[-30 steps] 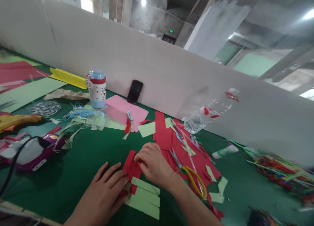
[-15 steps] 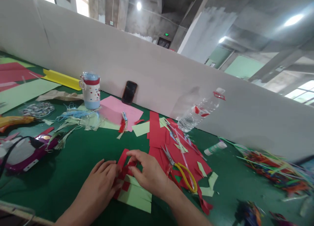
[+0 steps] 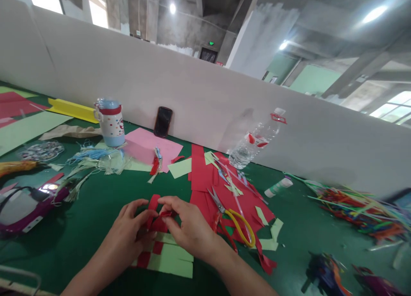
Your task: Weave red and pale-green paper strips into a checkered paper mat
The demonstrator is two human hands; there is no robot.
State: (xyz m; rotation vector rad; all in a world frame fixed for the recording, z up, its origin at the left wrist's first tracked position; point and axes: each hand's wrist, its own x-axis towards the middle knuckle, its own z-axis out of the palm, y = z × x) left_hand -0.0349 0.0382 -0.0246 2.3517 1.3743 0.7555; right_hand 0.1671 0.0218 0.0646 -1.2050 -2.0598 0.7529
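A small woven mat of light green and red paper strips (image 3: 175, 259) lies on the table at front centre, with a checkered part at its left. My right hand (image 3: 192, 229) pinches a red paper strip (image 3: 165, 214) between thumb and fingertips above the mat's far edge. From the left, my left hand (image 3: 123, 240) closes its thumb and fingers on red paper that curls up (image 3: 154, 202); its lower fingers rest over the mat and hide its left part. Yellow-handled scissors (image 3: 236, 221) lie partly opened to the right of my right hand.
Red paper sheets (image 3: 201, 176) with green scraps lie behind the scissors. A clear bottle (image 3: 255, 142), a phone (image 3: 163, 121) and a patterned cup (image 3: 112, 127) stand by the partition (image 3: 192, 90). A purple device (image 3: 35, 217) sits at left, colourful strands (image 3: 356, 210) at right.
My left hand's fingers have lifted and bent toward the red strip, uncovering more of the checkered weave. The red strip now curls up between my hands. The view has shifted slightly.
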